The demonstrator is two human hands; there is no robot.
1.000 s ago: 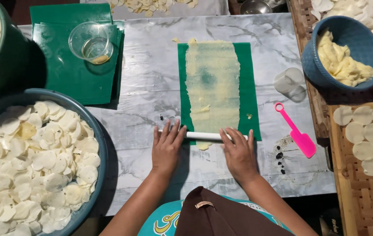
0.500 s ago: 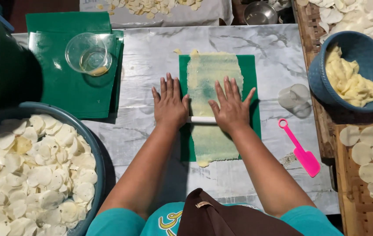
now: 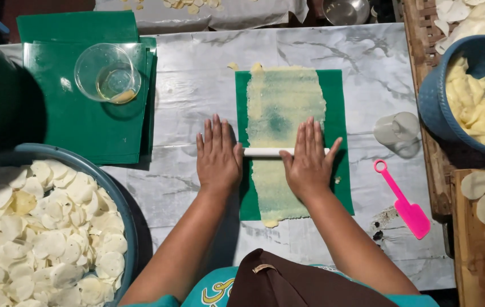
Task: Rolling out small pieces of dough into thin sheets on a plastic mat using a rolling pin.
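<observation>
Your left hand (image 3: 218, 154) and right hand (image 3: 309, 162) lie flat, fingers (image 3: 215, 132) released and spread, pressing the white rolling pin (image 3: 267, 152) at frame centre. It lies across the thin dough sheet (image 3: 281, 136) on the green mat (image 3: 336, 108), on the marble counter (image 3: 197, 91).

White roller (image 3: 265, 152), green mat (image 3: 336, 96), pink scraper (image 3: 403, 200)

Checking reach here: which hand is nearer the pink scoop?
The right hand. It rests on the white roller, just left of the pink scoop; the left hand lies further left, at the mat's far edge.
</observation>
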